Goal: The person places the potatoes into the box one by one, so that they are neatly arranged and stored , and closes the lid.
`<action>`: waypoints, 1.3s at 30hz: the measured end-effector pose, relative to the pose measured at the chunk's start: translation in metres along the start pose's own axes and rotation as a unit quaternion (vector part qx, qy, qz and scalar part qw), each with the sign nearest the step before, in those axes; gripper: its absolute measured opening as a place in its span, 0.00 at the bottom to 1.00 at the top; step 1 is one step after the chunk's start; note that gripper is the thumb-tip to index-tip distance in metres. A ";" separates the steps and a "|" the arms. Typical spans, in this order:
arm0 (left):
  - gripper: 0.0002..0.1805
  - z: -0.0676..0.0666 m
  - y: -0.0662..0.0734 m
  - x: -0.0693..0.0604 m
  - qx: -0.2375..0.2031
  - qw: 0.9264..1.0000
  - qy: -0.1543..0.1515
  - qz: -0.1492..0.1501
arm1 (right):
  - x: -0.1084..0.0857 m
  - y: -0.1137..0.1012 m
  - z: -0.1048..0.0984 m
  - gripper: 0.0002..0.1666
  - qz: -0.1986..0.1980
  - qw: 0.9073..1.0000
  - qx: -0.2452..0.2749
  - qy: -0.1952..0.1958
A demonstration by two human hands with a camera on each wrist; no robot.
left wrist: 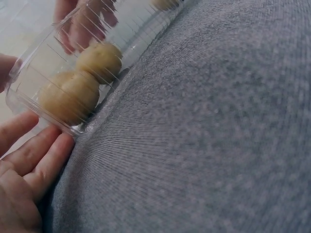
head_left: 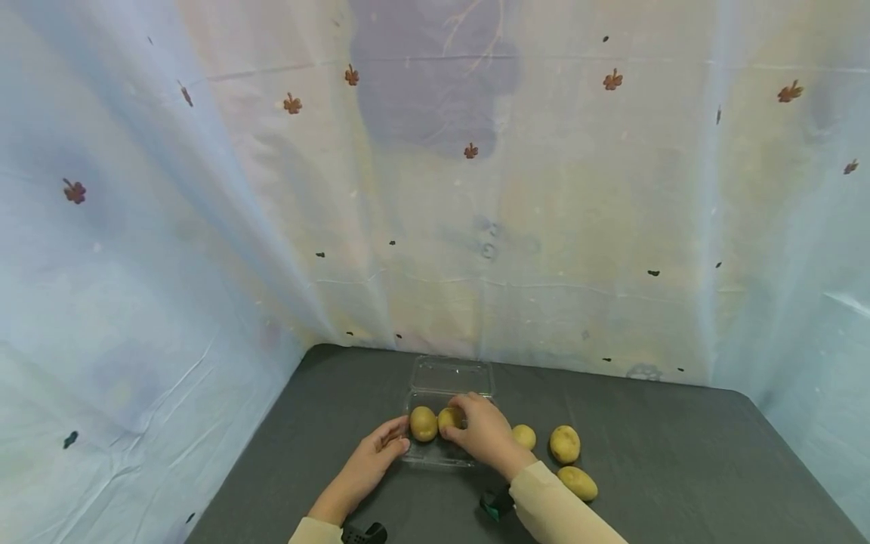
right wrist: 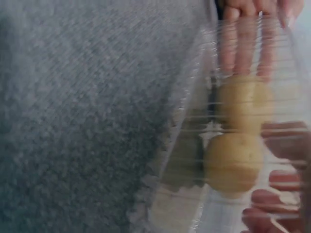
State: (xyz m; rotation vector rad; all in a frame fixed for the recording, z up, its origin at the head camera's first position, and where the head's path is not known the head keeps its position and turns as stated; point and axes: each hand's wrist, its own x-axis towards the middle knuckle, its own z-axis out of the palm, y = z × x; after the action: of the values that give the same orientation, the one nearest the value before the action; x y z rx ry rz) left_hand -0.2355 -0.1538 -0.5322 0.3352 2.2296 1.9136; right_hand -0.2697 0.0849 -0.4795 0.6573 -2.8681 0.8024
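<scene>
Head view shows a clear plastic clamshell container (head_left: 424, 455) on a dark grey cloth-covered table (head_left: 673, 461), its lid (head_left: 451, 375) folded back at the far side. Two yellow-skinned potatoes sit inside: a left potato (head_left: 424, 424) beside the left wall, and a right potato (head_left: 446, 420) next to it, which the right hand (head_left: 485, 431) holds between thumb and fingers. The left hand (head_left: 372, 455) rests its fairly straight fingers against the outside of the left end wall, steadying more than gripping, I judge.

Each potato should feel firm, dense and fairly heavy for its size, smooth enough to roll but unlikely to bruise from a moderate pinch; across its rounded middle is the best hold. The container looks thin, light and springy, apt to slide or buckle if pushed, so low on its end walls is the safer place to brace.

Its walls and the neighbouring potato limit sideways room; lifting straight up avoids both. The lid reaches close to the table's far edge, near the patterned curtain (head_left: 578, 204). Three loose potatoes (head_left: 565, 444) lie right of the container, and wider open room stretches beyond them.
</scene>
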 end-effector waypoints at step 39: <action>0.32 0.002 -0.004 0.001 0.013 1.000 0.001 -0.017 | -0.110 0.062 -0.055 0.31 0.009 0.999 0.043 0.026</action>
State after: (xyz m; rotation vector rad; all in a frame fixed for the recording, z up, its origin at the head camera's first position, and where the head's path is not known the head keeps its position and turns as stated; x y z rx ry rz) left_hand -0.2366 -0.1526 -0.5364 0.2980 2.2479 1.8719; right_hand -0.1988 0.2028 -0.4834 0.6111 -2.8105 0.9345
